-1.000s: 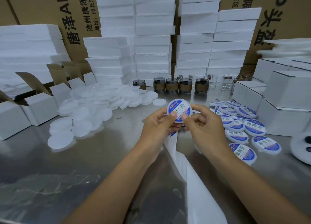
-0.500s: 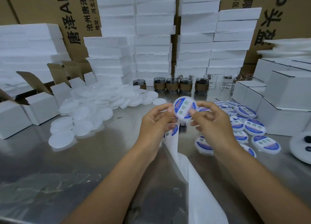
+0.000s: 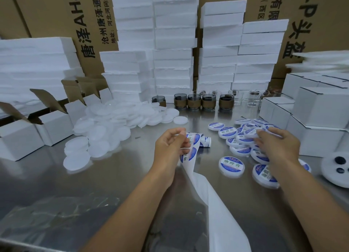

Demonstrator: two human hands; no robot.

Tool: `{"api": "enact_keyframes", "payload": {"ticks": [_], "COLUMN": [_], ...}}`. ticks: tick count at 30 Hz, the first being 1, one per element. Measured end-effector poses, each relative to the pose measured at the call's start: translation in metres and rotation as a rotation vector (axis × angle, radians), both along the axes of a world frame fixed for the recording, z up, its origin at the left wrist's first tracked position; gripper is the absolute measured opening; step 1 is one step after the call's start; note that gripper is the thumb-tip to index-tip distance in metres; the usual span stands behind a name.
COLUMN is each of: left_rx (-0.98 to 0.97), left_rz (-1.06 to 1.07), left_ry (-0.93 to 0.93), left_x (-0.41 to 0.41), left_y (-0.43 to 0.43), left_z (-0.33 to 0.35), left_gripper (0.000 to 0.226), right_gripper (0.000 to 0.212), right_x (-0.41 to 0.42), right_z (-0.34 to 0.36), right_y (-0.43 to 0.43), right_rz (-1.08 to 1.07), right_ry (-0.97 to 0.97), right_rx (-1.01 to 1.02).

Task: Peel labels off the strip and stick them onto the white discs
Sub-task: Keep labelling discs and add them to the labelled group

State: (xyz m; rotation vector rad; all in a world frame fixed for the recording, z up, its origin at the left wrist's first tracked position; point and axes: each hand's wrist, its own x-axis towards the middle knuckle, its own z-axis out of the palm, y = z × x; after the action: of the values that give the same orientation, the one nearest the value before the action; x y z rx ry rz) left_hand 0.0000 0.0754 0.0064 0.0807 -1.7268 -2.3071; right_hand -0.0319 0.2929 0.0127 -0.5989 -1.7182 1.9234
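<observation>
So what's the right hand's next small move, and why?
Probably reach across to a blank disc: the right hand rests on the labelled discs, while the left hand pinches the label strip, which has labels left.

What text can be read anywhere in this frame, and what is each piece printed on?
"唐泽AH4", "沧州唐泽通信", "地址:河北河间经济": left cardboard carton, cut off at the edges.
"技有限", "(西区", "P头盔": right cardboard carton, also cut off.
"助焊膏": labelled disc; its small print is blurred.
On the label strip: too curled and blurred to read.
</observation>
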Motion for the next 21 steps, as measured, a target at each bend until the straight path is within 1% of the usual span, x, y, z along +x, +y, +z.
{"api": "enact_keyframes", "payload": {"ticks": [4, 7, 9, 10, 13, 15, 16, 18, 21], "left_rx": [-0.010, -0.018, -0.019, -0.016, 0.000, 0.030, 0.054, 0.072, -0.038], "left_rz": [0.007, 0.015, 0.024, 0.027, 0.036, 0.048, 0.051, 0.045, 0.049], "left_ry": [-0.011, -0.010, -0.007, -0.003, 0.010, -0.008, -0.026, -0.064, -0.077], "left_x": [0.001, 0.002, 0.002, 0.003, 0.005, 0.008, 0.009, 0.013, 0.019], "left_y": [0.000, 0.000, 0.000, 0.000, -0.001, -0.002, -0.003, -0.011, -0.036], "left_z": [0.000, 0.001, 0.001, 0.002, 0.003, 0.004, 0.004, 0.006, 0.007], "left_gripper": [0.013, 0.014, 0.014, 0.014, 0.014, 0.015, 0.016, 0.015, 0.013], "right_gripper": [0.040, 0.041, 0.038, 0.036, 0.025, 0.020, 0.019, 0.018, 0.018], "right_x": [0.003, 0.008, 0.013, 0.016, 0.023, 0.026, 0.027, 0.028, 0.029], "right_z": [0.001, 0.004, 0.006, 0.006, 0.005, 0.002, 0.001, -0.003, -0.005], "right_y": [-0.003, -0.007, -0.012, -0.015, -0.029, -0.038, -0.040, -0.041, -0.039], "right_rz": [-0.074, -0.079, -0.082, -0.070, 0.074, 0.228, 0.295, 0.386, 0.395], "right_ry": [-0.029, -0.030, 0.013, 0.064, 0.269, 0.318, 0.316, 0.288, 0.279], "right_rx": [0.190, 0.290, 0.421, 0.510, 0.804, 0.959, 1.003, 1.020, 0.972]}}
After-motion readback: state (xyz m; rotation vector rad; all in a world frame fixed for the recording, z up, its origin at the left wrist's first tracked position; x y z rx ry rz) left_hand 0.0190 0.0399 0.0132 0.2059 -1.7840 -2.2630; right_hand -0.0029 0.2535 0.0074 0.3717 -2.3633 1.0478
